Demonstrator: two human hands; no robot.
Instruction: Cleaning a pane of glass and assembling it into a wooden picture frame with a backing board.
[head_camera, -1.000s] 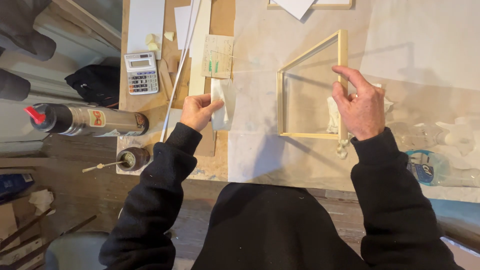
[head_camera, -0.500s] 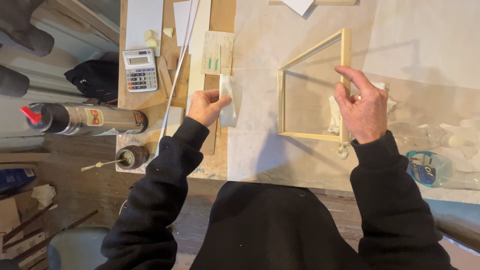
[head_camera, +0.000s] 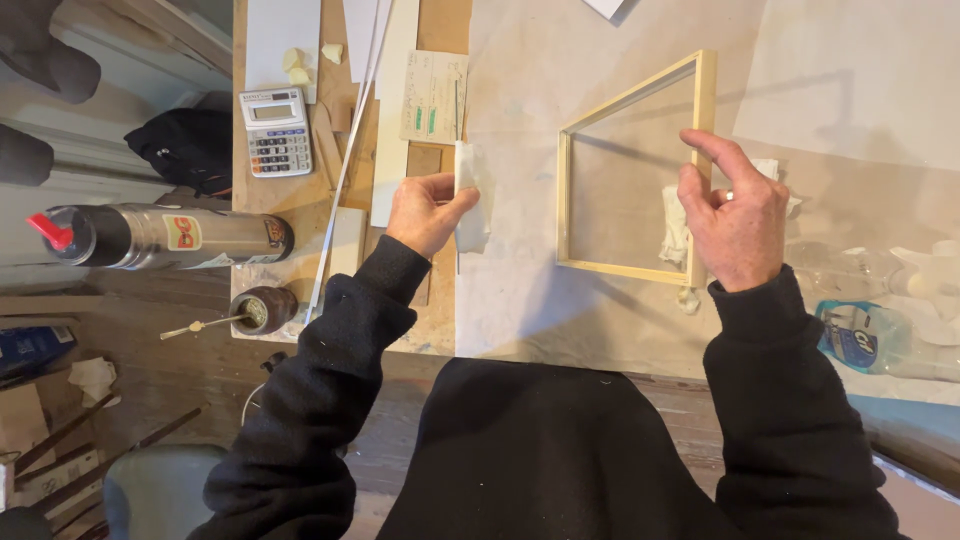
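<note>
A pale wooden frame (head_camera: 706, 100) with a clear pane stands tilted on the paper-covered worktable (head_camera: 560, 300). My right hand (head_camera: 735, 215) grips its right rail, thumb and fingers pinched around the wood. My left hand (head_camera: 425, 210) holds a folded white cloth (head_camera: 470, 195) just left of the frame, not touching it. A crumpled white rag (head_camera: 675, 225) lies behind the pane near my right hand.
A grey calculator (head_camera: 275, 130), a printed paper slip (head_camera: 433, 97) and thin white strips (head_camera: 350, 150) lie on the brown board at the left. A metal flask (head_camera: 170, 235) with a red cap lies at the table's left edge. A clear plastic spray bottle (head_camera: 860, 335) lies at the right.
My left hand with the white cloth has shifted slightly right and up toward the frame. My right hand keeps its grip on the frame.
</note>
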